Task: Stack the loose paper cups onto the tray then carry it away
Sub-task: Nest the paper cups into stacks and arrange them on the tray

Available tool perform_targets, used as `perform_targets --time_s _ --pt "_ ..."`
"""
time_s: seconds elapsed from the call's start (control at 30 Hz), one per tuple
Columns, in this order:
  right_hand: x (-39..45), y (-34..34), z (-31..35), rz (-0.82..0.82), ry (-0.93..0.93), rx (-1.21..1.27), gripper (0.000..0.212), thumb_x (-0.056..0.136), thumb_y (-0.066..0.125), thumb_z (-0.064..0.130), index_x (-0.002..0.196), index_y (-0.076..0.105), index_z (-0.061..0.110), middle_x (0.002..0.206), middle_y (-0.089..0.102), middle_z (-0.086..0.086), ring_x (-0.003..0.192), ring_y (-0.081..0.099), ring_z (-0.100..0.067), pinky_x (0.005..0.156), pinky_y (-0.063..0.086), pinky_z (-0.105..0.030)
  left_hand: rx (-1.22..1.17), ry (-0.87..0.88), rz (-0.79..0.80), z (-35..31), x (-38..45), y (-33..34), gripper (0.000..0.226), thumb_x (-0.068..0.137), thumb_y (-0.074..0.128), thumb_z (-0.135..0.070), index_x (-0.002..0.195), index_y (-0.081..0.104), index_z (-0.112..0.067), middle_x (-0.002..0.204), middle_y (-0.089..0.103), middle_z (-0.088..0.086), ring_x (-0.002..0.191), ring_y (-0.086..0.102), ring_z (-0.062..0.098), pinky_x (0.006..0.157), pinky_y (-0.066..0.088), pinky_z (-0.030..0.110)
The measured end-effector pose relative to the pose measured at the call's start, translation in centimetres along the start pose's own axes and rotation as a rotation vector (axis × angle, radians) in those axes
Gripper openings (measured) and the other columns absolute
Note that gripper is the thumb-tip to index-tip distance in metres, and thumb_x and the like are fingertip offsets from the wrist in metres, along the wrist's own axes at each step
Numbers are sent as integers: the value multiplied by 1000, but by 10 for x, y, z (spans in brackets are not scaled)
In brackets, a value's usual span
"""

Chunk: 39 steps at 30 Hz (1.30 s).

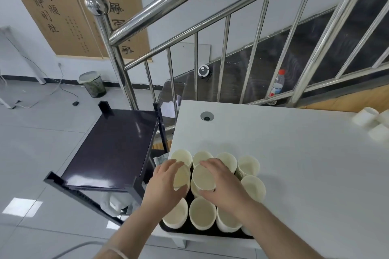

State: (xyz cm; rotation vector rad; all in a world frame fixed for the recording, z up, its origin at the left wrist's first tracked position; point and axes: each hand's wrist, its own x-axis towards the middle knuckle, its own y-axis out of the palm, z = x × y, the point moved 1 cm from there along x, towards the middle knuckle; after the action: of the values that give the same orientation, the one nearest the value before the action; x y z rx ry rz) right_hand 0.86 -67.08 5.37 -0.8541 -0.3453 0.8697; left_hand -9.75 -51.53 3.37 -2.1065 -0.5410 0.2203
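Now, tray [207,234]: black, packed with upright white paper cups [202,216].
Left hand [166,183]: fingers curled round 1 cup [181,176].
Right hand [224,185]: fingers curled round another cup [203,177].

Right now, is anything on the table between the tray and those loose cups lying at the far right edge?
Nothing visible. The white table is bare between the tray and the loose cups. The left hand and right hand each hold a cup over the tray.
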Motion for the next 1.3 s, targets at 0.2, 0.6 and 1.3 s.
perform_targets --time_s 0.2,0.6,1.3 --pt "12 16 -9 12 8 -13 67 84 68 31 144 39 26 143 35 12 130 41 -8 99 37 -20 7 -17 2 10 7 6 61 82 67 -31 138 43 -30 144 36 -14 134 32 15 98 44 32" --pt "20 27 -20 92 55 -165 71 83 67 41 145 36 28 145 30 9 131 40 -12 102 37 -28 74 -37 101 24 10 27 64 84 64 -46 141 38 -32 146 33 -13 137 29 12 102 41 28" --pt "7 11 -8 26 64 -257 58 89 57 45 141 40 26 146 32 6 133 37 -17 109 30 -31 73 10 2 0 3 33 52 82 68 -36 131 53 -27 141 41 -2 136 32 22 103 41 39"
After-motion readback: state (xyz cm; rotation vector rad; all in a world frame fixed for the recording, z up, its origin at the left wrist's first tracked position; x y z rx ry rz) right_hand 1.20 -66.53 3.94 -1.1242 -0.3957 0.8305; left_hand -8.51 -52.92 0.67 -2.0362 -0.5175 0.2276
